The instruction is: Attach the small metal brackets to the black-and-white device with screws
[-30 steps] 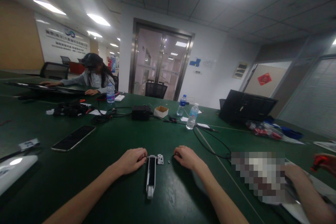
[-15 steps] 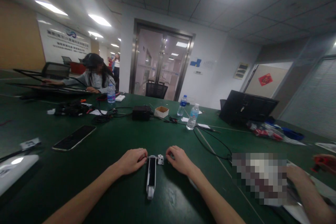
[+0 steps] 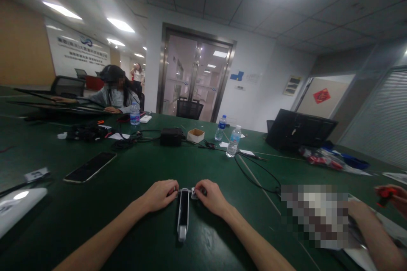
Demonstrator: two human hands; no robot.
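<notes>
A long narrow black and silver part (image 3: 182, 213) lies lengthwise on the green table (image 3: 133, 186) right in front of me. My left hand (image 3: 158, 194) rests curled at its far left end, fingertips touching it. My right hand (image 3: 210, 196) is curled at the far right end, fingers closed over a small white bracket (image 3: 193, 192) beside the part. Most of the bracket is hidden under my fingers.
A phone (image 3: 89, 167) lies to the left, a white device (image 3: 17, 207) at the left edge. Cables, a black box (image 3: 172, 136), a cardboard box (image 3: 195, 135) and water bottles (image 3: 232, 142) sit further back. Another person's hands (image 3: 391, 197) work at the right; a seated person (image 3: 114, 91) is far left.
My right hand has slid left across the table and closed over the small white bracket next to the long part. My left hand has stayed put.
</notes>
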